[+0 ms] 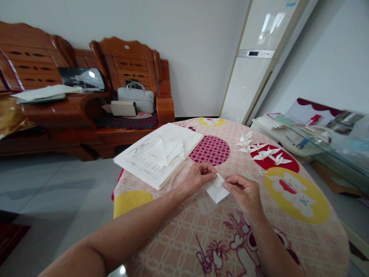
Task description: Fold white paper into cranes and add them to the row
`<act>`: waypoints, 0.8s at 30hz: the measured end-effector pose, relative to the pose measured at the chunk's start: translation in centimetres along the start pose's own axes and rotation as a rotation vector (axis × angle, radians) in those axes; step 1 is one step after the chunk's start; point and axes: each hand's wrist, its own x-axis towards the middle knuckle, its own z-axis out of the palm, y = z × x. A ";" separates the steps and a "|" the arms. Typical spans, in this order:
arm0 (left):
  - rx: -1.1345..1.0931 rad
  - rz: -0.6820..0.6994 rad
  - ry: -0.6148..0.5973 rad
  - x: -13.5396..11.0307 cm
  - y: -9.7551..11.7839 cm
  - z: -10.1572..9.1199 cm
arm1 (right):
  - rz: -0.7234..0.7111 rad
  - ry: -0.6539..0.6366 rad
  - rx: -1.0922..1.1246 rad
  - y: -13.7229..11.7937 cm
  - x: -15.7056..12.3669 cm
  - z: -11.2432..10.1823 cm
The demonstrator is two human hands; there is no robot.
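Observation:
Between both hands is a small folded white paper (216, 193), its lower corner pointing toward me just above the tablecloth. My left hand (199, 175) pinches its upper left edge with thumb and fingers. On the other side, my right hand (243, 188) grips the right edge between thumb and forefinger. Several white paper cranes (265, 154) sit in a group beyond my right hand, partly on a red patch of the cloth. Left of the hands, folded white paper pieces (163, 152) lie on a stack of printed sheets (138, 161).
The round table has a patterned pink cloth (178, 238). At the right stands a glass-topped side table (317, 148) with papers and plastic bags. Wooden chairs (135, 57) with bags (140, 99) line the wall, and a tall white air conditioner (248, 77) fills the corner.

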 end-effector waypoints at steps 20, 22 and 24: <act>0.239 -0.295 0.021 1.5 -1.9 -0.3 | 0.553 -0.067 0.271 1.3 0.2 0.7; 0.330 -0.249 -0.001 1.7 -1.9 -0.5 | 0.544 -0.062 0.261 1.4 0.3 0.7; 0.433 -0.186 -0.017 1.9 -2.0 -0.8 | 0.527 -0.057 0.212 1.6 0.4 0.6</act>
